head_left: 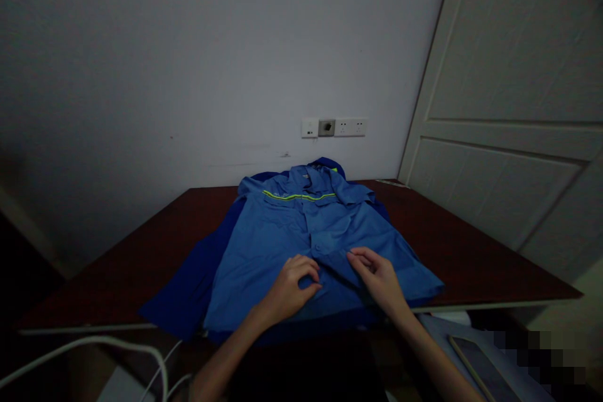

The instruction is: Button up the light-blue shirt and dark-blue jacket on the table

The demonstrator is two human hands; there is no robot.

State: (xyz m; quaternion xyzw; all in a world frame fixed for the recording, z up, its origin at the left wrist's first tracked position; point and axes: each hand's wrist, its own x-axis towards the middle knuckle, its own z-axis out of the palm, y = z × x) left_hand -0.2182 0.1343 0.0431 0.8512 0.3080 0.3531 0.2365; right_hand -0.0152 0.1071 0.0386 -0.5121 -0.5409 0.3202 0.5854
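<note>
Wall (188, 63) and dark red counter (461, 251), light blue shirt (264, 232) under two hands

Pale wall fills the back, dim light. Large panelled door (518, 63) at right. Dark red-brown counter, butted near the wall. Light blue short-sleeved shirt lies spread front up across the middle of the counter, collar toward the wall, hem toward the camera. Dark blue garment (202, 276) lies beneath it, showing at both sides, past the collar and below the hem. Yellow-green stripe (301, 196) runs across the shirt's chest.

Left hand (294, 282) over the lower front, fingers curled, gap between thumb and index; cannot tell if they pinch cloth. Right hand (377, 276) just beside the front opening, thumb and index closed on the shirt's fabric.

White socket panel (351, 127) on the wall above the collar. Phone (483, 367) on a grey surface (436, 330), lower right, below counter edge. White cable (108, 340) loops at lower left.
</note>
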